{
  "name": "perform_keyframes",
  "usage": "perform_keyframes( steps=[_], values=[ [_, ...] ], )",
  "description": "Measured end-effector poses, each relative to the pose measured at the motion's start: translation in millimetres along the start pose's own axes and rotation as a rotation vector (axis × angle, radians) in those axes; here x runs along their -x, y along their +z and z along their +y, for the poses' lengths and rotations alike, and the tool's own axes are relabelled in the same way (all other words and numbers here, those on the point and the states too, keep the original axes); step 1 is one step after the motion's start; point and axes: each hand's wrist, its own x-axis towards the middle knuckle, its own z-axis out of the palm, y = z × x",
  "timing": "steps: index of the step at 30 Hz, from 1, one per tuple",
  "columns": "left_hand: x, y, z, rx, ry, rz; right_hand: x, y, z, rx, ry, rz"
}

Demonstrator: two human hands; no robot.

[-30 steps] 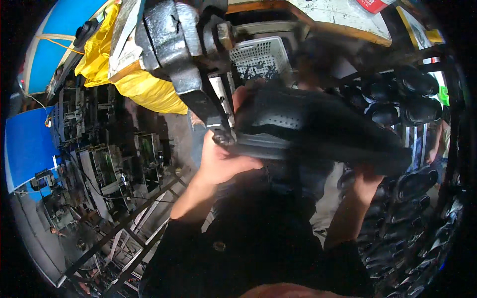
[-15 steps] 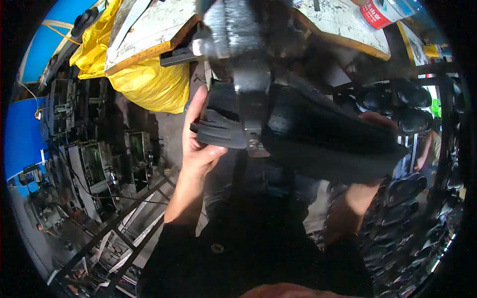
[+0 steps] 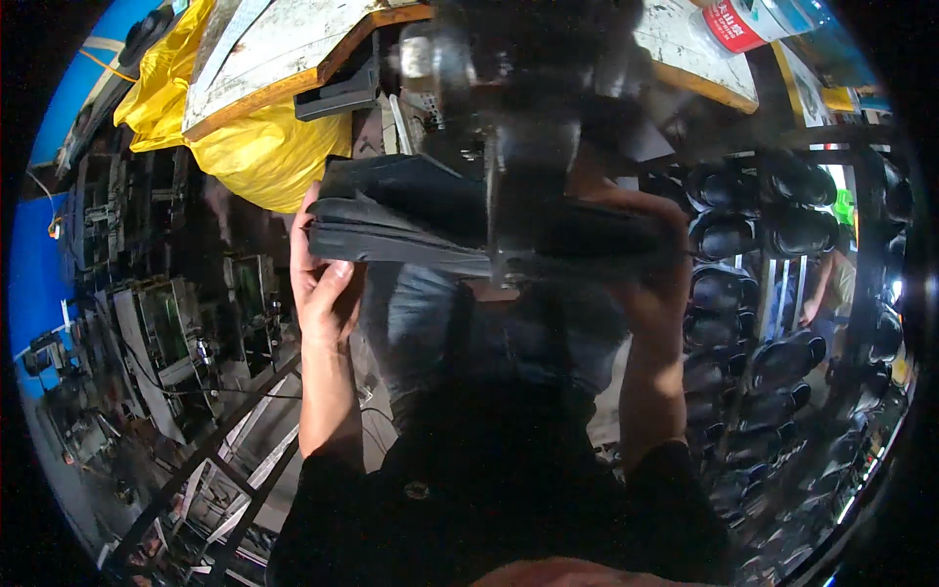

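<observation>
Both ends of 1 long, ridged black shoe (image 3: 396,210) are held, the left hand (image 3: 325,289) pinching, the right hand (image 3: 665,230) wrapped around its dimmer end, the middle hidden by a blurry metal machine arm (image 3: 533,147), near a crinkly yellow bag (image 3: 269,161) and scuffed white table (image 3: 284,54).

Matt black shoe (image 3: 411,220), crinkly shiny yellow plastic bag (image 3: 269,161)
Upper looks smooth, sole (image 3: 391,248) is ridged, pretty dull overall; the racked pairs (image 3: 724,235) are way glossier. The tabletop (image 3: 293,49) is scuffed, speckled white with a wood edge (image 3: 252,107). The bottle (image 3: 780,17) is clear, shiny plastic. Jeans (image 3: 416,308) are faded denim, shirt (image 3: 509,489) flat black cloth. The machine (image 3: 536,88) looks metal, too blurred to judge its finish.
</observation>
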Motion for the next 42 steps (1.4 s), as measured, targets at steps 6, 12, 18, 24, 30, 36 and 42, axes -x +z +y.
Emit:
perform_keyframes(
  steps=[6, 12, 18, 24, 30, 36, 42],
  values=[
    [-7.0, -0.3, -2.2, -0.540, 0.417, 0.093, -8.7, 18.3, -0.5, 0.100, -0.016, -0.060],
    [-5.1, 56.2, 23.1, -0.820, 0.742, -0.061, -17.8, 29.5, -22.7, 0.401, -0.008, -0.164],
    [-14.1, 118.7, 68.8, -1.284, 0.612, -0.493, -21.7, 40.8, -31.0, 0.490, -0.032, -0.218],
    [-24.0, 119.7, 53.8, -0.945, 0.285, -0.505, -27.9, 39.6, -43.9, 0.695, -0.200, -0.274],
    [-14.7, 103.2, 34.5, -0.564, 0.078, -0.365, -24.2, 30.3, -23.8, 0.527, -0.210, -0.281],
    [-14.8, 103.7, 12.5, -0.268, 0.056, -0.371, 34.0, -5.2, 88.6, 0.187, 0.137, -0.172],
    [-11.4, 96.9, -16.5, 0.014, 0.079, -0.363, 58.4, -23.9, 126.4, -0.191, 0.370, -0.072]
  ],
)
